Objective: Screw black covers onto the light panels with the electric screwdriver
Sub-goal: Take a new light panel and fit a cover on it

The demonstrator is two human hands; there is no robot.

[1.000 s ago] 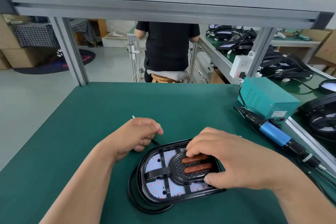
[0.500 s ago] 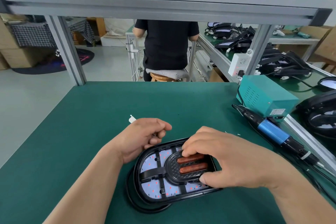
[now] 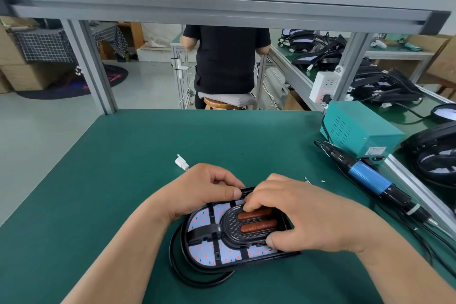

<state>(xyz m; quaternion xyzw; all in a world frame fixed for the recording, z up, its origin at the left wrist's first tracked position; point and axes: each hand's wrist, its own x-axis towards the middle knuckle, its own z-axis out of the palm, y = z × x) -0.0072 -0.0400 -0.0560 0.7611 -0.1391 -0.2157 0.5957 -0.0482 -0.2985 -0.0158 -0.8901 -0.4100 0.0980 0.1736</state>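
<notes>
Left hand (image 3: pixel 204 190) has slid from 10 o'clock onto the panel's (image 3: pixel 212 252) far rim, fingers curled, thumb pressing. Right hand (image 3: pixel 303 215) grips the cover (image 3: pixel 232 227), seating it on the panel at 6 o'clock. Next, we judge: fetch the screwdriver (image 3: pixel 370 177) from 2 o'clock.

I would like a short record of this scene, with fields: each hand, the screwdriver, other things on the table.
left hand: grips the light panel at its far rim
right hand: holds the black cover on the panel
electric screwdriver: lies on the table, untouched
other: teal box; white connector
</notes>
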